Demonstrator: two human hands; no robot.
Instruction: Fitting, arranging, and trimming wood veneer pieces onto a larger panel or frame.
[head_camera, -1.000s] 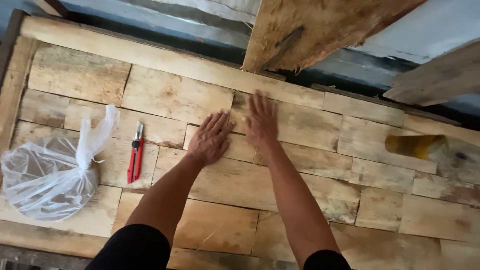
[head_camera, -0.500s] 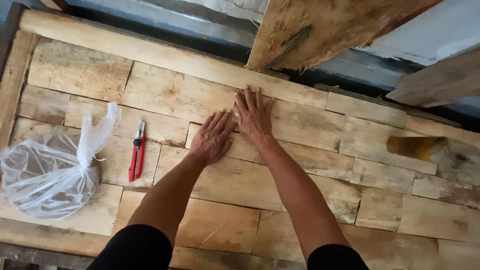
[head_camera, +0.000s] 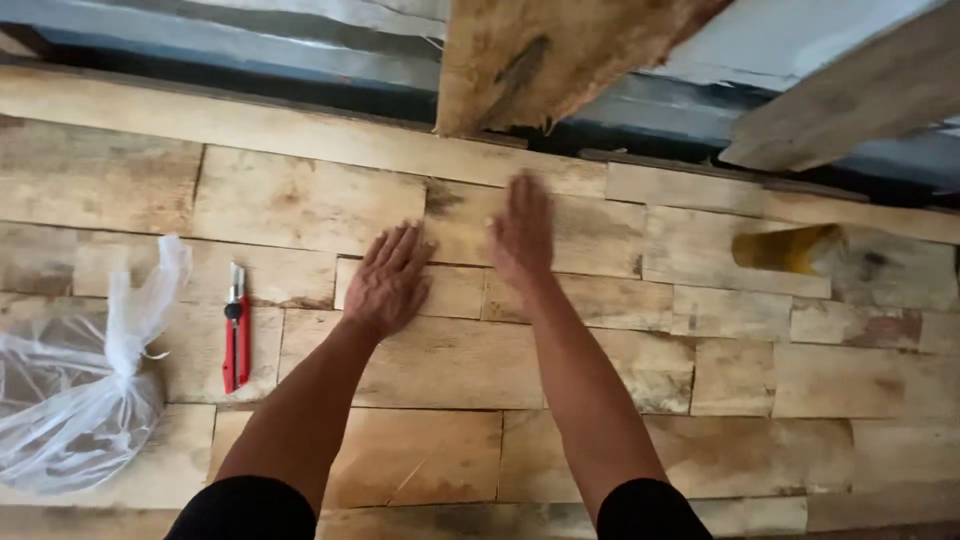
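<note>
Both hands lie flat and spread on a surface of pale wooden blocks (head_camera: 440, 360) fitted together like paving: the left hand (head_camera: 388, 282) rests palm down on a short block (head_camera: 455, 292) at the centre of the frame, and the right hand (head_camera: 522, 232) lies just above and to its right on a longer block (head_camera: 590, 232), its outline blurred. Neither hand grasps anything; the fingers are open and extended against the wood. A likely trouble is a splinter or scrape, since the block faces look rough and bare palms lie on them; another is a loose block shifting or tilting under uneven pressure near a seam. The red pliers (head_camera: 236, 328) lying left of centre and the knotted clear plastic bag (head_camera: 75, 400) at the lower left are well apart from the hands, so a knock seems unlikely. A yellow cylinder (head_camera: 788, 248) lies at the right, blurred. Compared with half a second earlier, the hands have separated: they were almost touching, and the right hand now lies further up and to the right, while the left has hardly moved.
</note>
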